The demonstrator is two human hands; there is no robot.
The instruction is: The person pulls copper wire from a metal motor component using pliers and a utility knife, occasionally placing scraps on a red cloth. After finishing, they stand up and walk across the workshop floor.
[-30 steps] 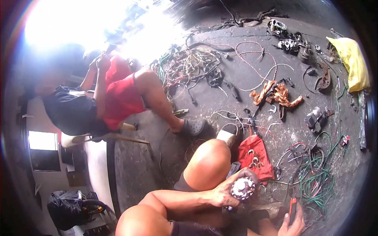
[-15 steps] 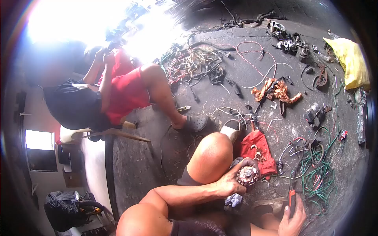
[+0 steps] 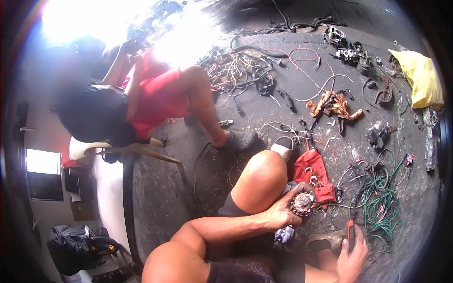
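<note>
My left hand (image 3: pixel 282 213) grips a round motor armature (image 3: pixel 303 203) with copper windings, held just below my bent knee (image 3: pixel 262 177). A crumpled pale rag (image 3: pixel 284 234) lies under that hand. At the bottom right my right hand (image 3: pixel 353 258) holds an orange-handled tool (image 3: pixel 350 232), its tip pointing towards a tangle of green wires (image 3: pixel 380 212). A red cloth (image 3: pixel 312 175) with small metal bits on it lies just beyond the armature.
Another person in a red top and dark shorts (image 3: pixel 141 101) sits on a chair at the left, a foot in a grey clog (image 3: pixel 239 140). Wire bundles (image 3: pixel 236 70), copper scrap (image 3: pixel 332 106), metal parts (image 3: pixel 349 54) and a yellow bag (image 3: pixel 422 80) litter the dark floor.
The armature in my left hand has tipped, its end face turning away. My right hand with the orange tool has risen slightly. The view has shifted a little.
</note>
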